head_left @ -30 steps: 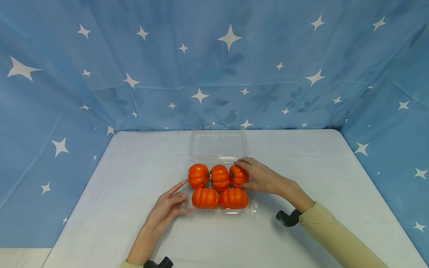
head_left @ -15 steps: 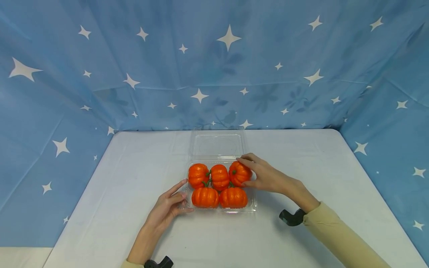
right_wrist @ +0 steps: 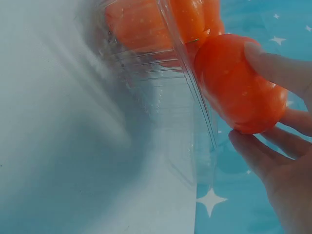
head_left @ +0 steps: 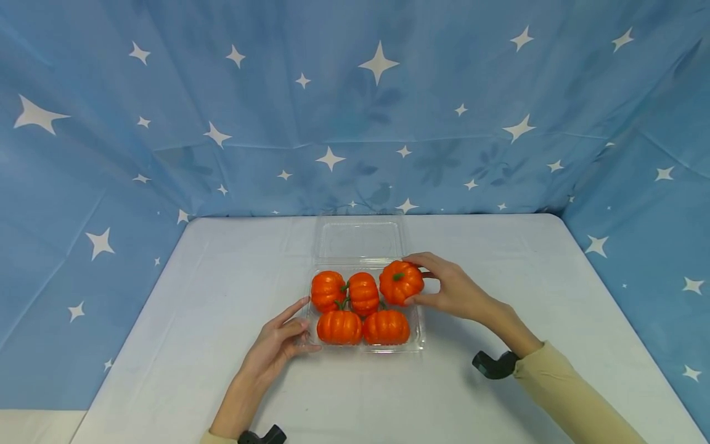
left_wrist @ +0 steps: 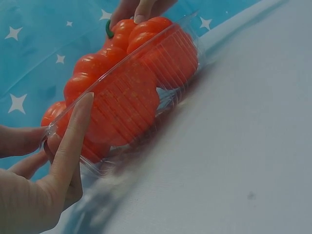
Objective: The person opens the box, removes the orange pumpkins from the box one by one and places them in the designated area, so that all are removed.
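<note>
One orange pumpkin (head_left: pixel 400 285) is held in the right hand (head_left: pixel 455 293) at about 2 o'clock of a clear plastic container (head_left: pixel 415 346), 12 o'clock being taken as the side of the desk (head_left: pixel 233 277) farthest from the person. It is gripped between the thumb and the fingers (right_wrist: pixel 256 152), and its green stem is turned towards the head camera. In the right wrist view it is seen mostly above the container's rim; whether the next one is touched by it cannot be told. Four others are packed inside the container: a second pumpkin (head_left: pixel 328 291) is seated at 10 o'clock, a third pumpkin (head_left: pixel 363 294) at 12, a fourth pumpkin (head_left: pixel 386 328) at 4 and a fifth pumpkin (head_left: pixel 339 328) at 8. The container is steadied between 8 and 9 o'clock by the left hand (head_left: pixel 270 346), its corner being pinched with the thumb against the near wall and the forefinger against the 9 o'clock edge. The clear lid (head_left: pixel 360 239) is laid back at 12 o'clock, just beside the container's far edge. Beyond the desk a blue curtain (head_left: pixel 266 92) with white stars is hung, and at 4 o'clock a beige sleeve (head_left: pixel 571 391) is worn on the right arm
</note>
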Demonstrator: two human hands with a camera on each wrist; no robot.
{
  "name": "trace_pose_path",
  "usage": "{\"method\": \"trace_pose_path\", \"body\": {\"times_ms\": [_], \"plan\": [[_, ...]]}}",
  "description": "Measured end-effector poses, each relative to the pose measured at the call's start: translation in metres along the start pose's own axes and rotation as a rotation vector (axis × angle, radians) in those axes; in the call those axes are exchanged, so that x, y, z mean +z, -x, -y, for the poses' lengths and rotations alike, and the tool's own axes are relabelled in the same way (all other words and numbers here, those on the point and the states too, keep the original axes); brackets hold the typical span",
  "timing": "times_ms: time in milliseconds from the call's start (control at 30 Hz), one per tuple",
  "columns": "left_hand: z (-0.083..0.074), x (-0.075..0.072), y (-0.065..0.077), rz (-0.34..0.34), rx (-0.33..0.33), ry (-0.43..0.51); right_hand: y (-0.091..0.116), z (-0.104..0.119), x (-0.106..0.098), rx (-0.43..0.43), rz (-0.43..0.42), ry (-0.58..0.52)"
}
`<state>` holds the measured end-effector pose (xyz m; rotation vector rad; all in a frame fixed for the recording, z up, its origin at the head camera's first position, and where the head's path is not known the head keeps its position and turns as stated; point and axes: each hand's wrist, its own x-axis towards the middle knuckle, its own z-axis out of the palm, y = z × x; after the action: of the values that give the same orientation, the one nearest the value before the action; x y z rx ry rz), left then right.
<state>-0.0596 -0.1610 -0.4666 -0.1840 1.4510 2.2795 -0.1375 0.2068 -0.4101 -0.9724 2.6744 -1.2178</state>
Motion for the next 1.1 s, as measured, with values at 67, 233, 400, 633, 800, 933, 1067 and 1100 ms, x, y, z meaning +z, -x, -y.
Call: {"method": "trace_pose_path", "body": {"times_ms": [67,233,400,633,800,933,1067,1100], "plan": [[0.0,0.0,0.0,0.002,0.001,0.001,0.002,0.0,-0.002,0.034,-0.008,-0.019],[0.0,0.0,0.0,0.007,-0.002,0.01,0.009,-0.004,-0.007,0.111,-0.028,-0.067],[0.0,0.001,0.0,0.005,-0.008,0.012,0.017,-0.01,-0.014,0.161,-0.058,-0.083],[0.0,0.001,0.001,0.004,-0.008,0.003,0.024,-0.02,-0.023,0.21,-0.103,-0.062],[0.001,0.0,0.001,0.014,-0.01,0.012,0.029,-0.026,-0.029,0.262,-0.121,-0.046],[0.001,0.0,0.002,0.016,-0.017,0.02,0.032,-0.035,-0.033,0.306,-0.133,-0.045],[0.001,0.0,0.001,0.018,-0.02,0.03,0.032,-0.045,-0.036,0.353,-0.148,-0.049],[0.001,0.0,0.001,0.019,-0.02,0.032,0.032,-0.048,-0.037,0.367,-0.147,-0.053]]}}
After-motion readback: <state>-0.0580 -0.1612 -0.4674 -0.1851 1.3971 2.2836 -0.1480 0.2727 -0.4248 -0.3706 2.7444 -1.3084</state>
